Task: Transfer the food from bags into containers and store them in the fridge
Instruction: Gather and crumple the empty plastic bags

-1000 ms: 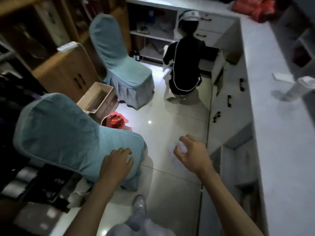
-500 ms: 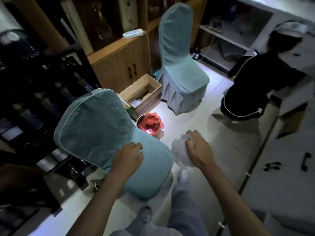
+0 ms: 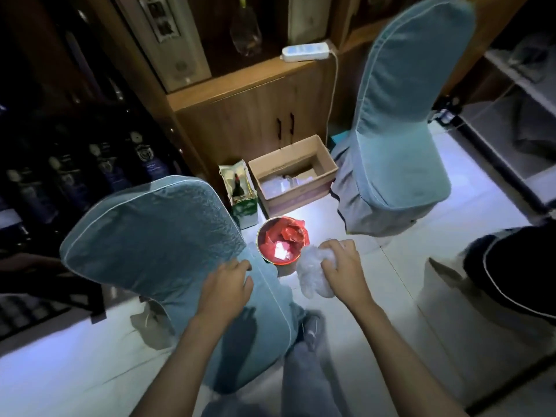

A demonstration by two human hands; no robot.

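Fingers of the right hand curled tight round a scrunched clear plastic bag. Bag up in the air, just beside the small bin with the red liner, at about 4 o'clock from it. Left hand flat and loose on the seat of the near blue chair, fingers spread, holding nothing.

Looks like the empty bag goes in the bin now. Best way to do it:

- Slide the bag toward 10 o'clock until right over the red hole.
- Keep it balled up small, or it may puff out and catch the rim.
- Go low before letting go. Light bags float and can land on the floor.
- Let go with all fingers at once, then give a little push down if it sticks up.
- Keep the left hand on the chair to stay steady while leaning.

Cardboard box at 12 o'clock from the bin, second blue chair at 2 o'clock. Another person low down at 3 o'clock, so no swinging the elbow that way.
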